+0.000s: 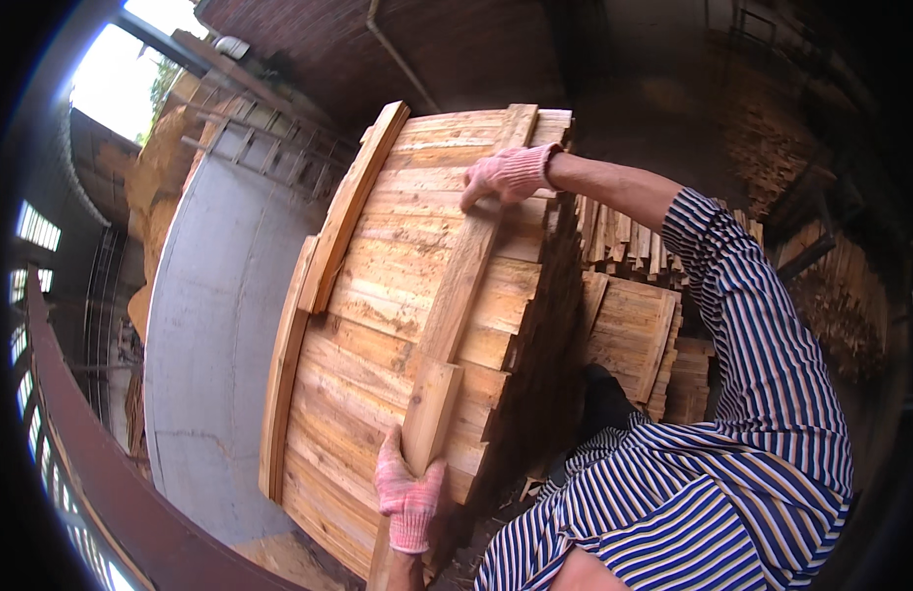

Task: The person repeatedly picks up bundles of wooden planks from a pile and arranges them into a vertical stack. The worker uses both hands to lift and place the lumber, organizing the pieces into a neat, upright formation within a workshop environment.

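Observation:
A big stack of sawn wooden boards (378, 261) fills the middle, its boards lying side by side. Along its right side a long wooden strip (461, 281) lies across them, and a second wooden strip (433, 409) overlaps its near end. My left hand (409, 490), in a pink knit glove, grips the near strip with thumb and fingers on either side. Farther up, my right hand (512, 175), gloved alike, is closed over the long strip, fingers bent down on it; its fingertips are partly hidden.
On the stack's left side lie two more wooden strips (356, 207). A grey panel (215, 295) stands left of it. Lower board stacks (629, 330) are at the right, near my leg. A dark red beam (102, 473) curves along the lower left. A brick wall (456, 49) rises behind.

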The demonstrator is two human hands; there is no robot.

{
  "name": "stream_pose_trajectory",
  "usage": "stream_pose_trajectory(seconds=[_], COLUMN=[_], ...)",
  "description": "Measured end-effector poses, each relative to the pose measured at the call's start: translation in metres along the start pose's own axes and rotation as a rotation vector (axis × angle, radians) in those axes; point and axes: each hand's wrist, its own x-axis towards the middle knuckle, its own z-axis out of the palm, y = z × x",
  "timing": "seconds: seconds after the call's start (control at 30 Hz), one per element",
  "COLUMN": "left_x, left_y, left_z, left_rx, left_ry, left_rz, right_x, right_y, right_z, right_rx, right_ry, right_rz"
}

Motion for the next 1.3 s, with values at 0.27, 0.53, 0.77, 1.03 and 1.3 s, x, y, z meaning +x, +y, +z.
stream_pose_trajectory(seconds=[0.27, 0.53, 0.77, 1.03, 1.3], left_x=[-0.001, -0.001, 0.035, 0.170, 0.249], left_y=[-0.005, 0.034, 0.151, 0.242, 0.197], left_z=[0.004, 0.013, 0.036, 0.279, 0.522], left_rx=[-0.064, -0.068, -0.190, -0.453, -0.158], left_ry=[0.016, 0.070, -0.201, -0.782, -1.057], left_rz=[-0.120, -0.056, 0.178, -0.110, -0.192], right_x=[0.007, -0.008, -0.022, -0.056, -0.223], right_y=[-0.011, 0.009, 0.038, 0.069, 0.227], right_z=[-0.012, -0.003, 0.044, 0.044, 0.157], right_rx=[-0.033, 0.065, 0.197, 1.037, 1.693], right_ry=[-0.102, -0.017, 0.463, 0.651, 0.998], right_rz=[0.042, 0.066, -0.004, -0.260, 0.481])
